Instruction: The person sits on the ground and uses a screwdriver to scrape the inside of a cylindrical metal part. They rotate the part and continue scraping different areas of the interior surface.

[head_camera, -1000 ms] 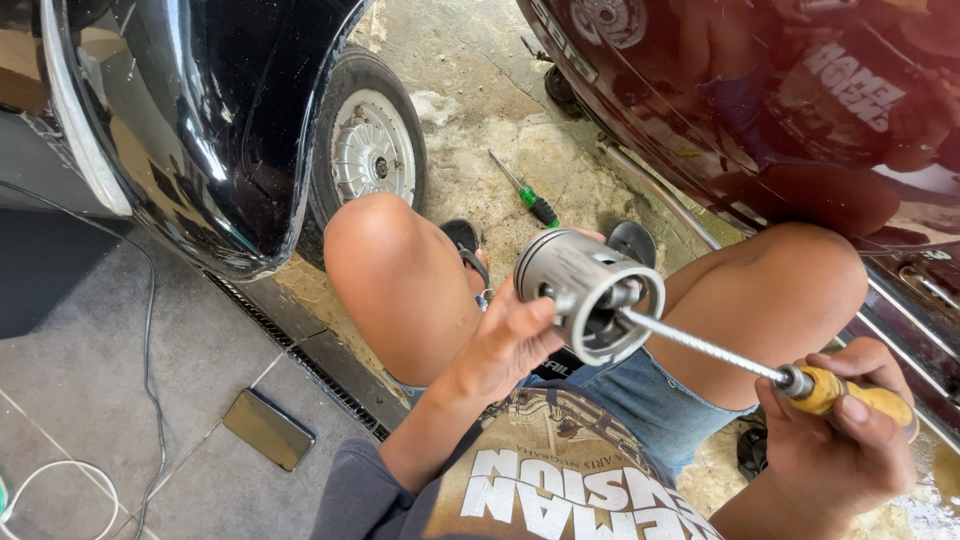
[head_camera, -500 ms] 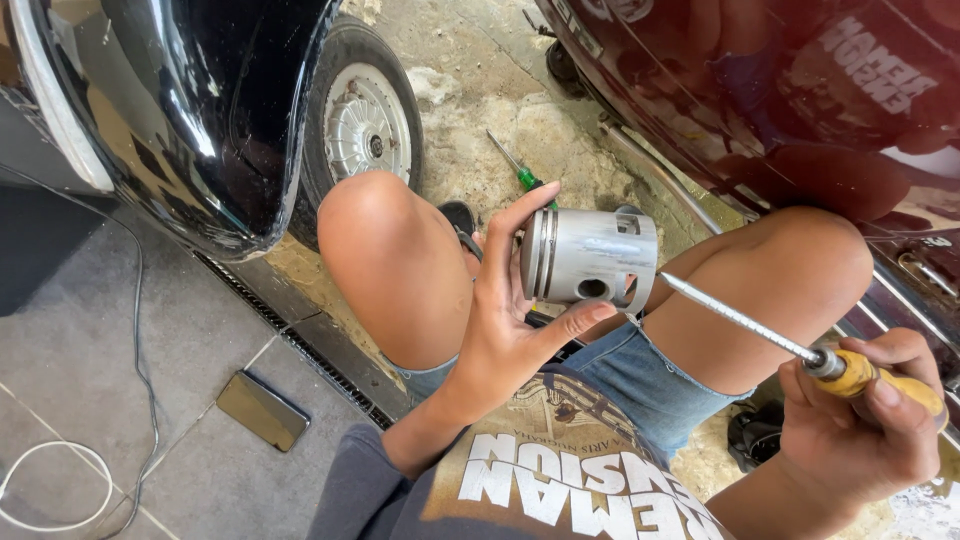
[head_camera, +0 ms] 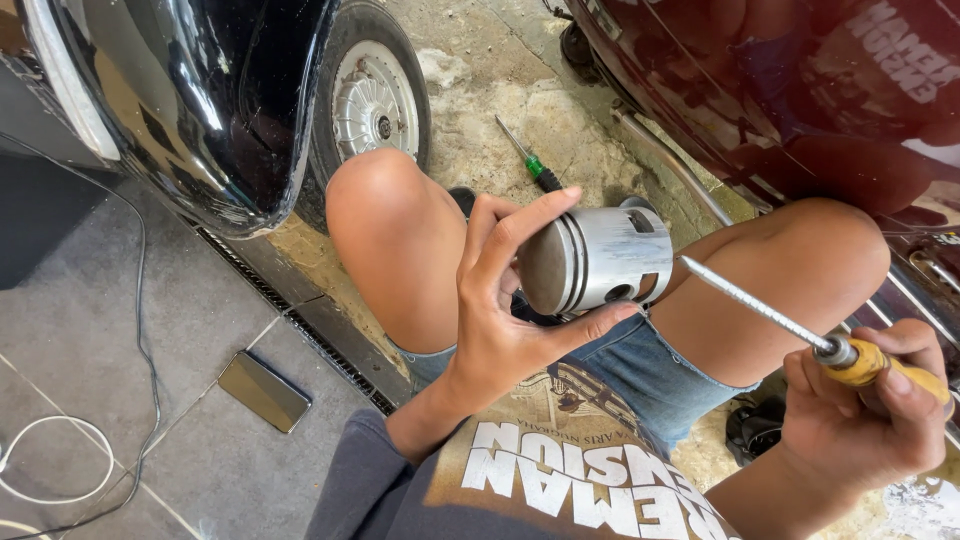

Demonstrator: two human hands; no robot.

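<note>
Piston: your left hand (head_camera: 500,330) holds the piston (head_camera: 598,258) up between your knees, crown toward you and skirt pointing away, well above the floor (head_camera: 120,330).
Left hand: it grasps the piston, with the forefinger over the top edge of the crown and the thumb under the lower edge; the other fingers curl behind it.
Right hand: your right hand (head_camera: 865,420) is clenched around the yellow handle of a screwdriver (head_camera: 790,325); its long shaft slants up to the left and the tip sits just beside the skirt, near the side hole. Whether the tip touches the metal cannot be told.
How it handles: the piston looks like solid, stiff metal, probably fairly heavy for its size. The polished skirt and flat crown look smooth, so it could slip from a two-finger pinch. The ring grooves near the crown give a better bite than the plain skirt.
Where to hold: wrap your palm around the skirt rather than pinching the rims, and keep your fingers away from the hole the tip is near.
Around you: a second screwdriver (head_camera: 530,162) with a green handle lies on the rough concrete beyond your knees. A wheel (head_camera: 372,100) under a black body panel is at your left, a dark red body at your right, and a phone (head_camera: 264,391) and white cable (head_camera: 45,450) lie on the floor.
</note>
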